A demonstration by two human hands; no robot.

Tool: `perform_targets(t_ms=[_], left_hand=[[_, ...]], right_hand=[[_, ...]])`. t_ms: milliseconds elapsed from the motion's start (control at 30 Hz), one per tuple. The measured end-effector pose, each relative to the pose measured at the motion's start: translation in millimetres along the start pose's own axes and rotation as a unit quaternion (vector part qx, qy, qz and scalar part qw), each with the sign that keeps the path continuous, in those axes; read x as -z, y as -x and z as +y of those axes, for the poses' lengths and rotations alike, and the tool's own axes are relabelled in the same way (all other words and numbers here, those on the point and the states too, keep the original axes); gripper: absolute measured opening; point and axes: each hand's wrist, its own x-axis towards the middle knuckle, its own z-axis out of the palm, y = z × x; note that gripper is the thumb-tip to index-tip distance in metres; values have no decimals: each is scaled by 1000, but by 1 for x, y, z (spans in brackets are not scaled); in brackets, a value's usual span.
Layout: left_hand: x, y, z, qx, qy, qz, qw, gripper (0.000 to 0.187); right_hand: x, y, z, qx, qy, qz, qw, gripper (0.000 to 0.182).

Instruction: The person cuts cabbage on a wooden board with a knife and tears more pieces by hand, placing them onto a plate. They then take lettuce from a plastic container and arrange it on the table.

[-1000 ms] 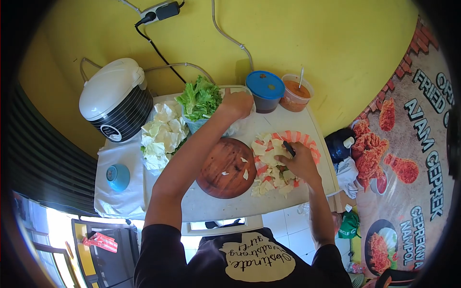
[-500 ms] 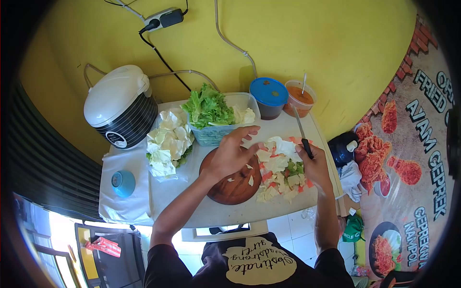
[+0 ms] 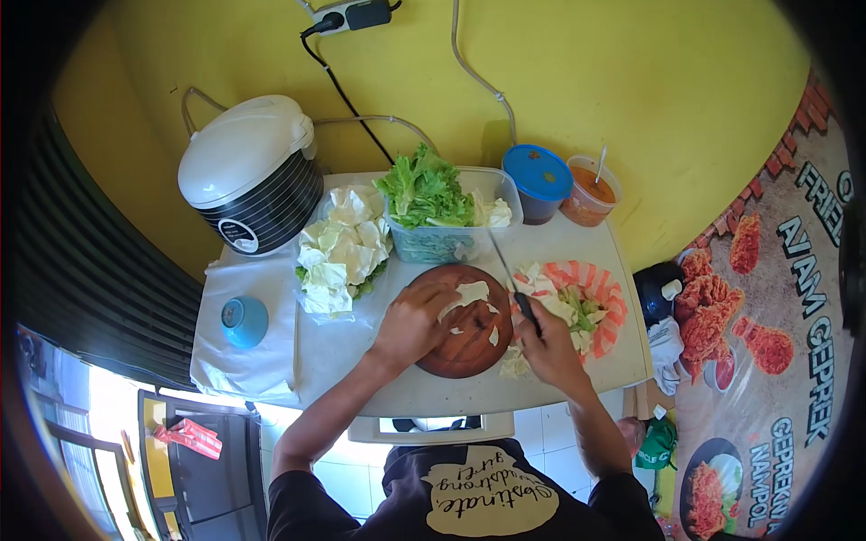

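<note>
On the round wooden cutting board [image 3: 462, 356], my left hand [image 3: 417, 323] has its fingers curled down against a pale cabbage leaf [image 3: 473, 293]. Small white scraps lie on the board beside it. My right hand [image 3: 552, 352] grips a knife [image 3: 526, 309] by its black handle at the board's right edge, the blade pointing up and away from me. Just beyond that hand is a heap of chopped cabbage and lettuce [image 3: 577, 314] on red-and-white paper, partly hidden by the hand.
Behind the board stands a plastic tub [image 3: 433, 243] of lettuce. Cabbage leaves [image 3: 341, 248] are piled to its left, near a rice cooker [image 3: 257, 176] and a blue bowl [image 3: 244, 322]. A blue-lidded container [image 3: 537, 176] and an orange sauce tub [image 3: 591, 189] stand at back right.
My left hand has come down onto the board, fingers now curled at a cabbage leaf. My right hand has brought the knife left from the chopped heap to the board's edge. The view has shifted.
</note>
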Motion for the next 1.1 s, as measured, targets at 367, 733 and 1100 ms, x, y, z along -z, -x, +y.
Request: perform_targets(t_ms=[367, 733, 1100], left_hand=[[0, 32, 18, 144, -6, 20, 989, 30], [4, 21, 8, 106, 13, -16, 994, 30], [3, 17, 4, 85, 13, -13, 996, 29]], right_hand=[[-46, 43, 5, 161, 201, -7, 966, 49], [-48, 40, 4, 120, 243, -44, 962, 57], [-55, 40, 1, 112, 285, -58, 950, 65]])
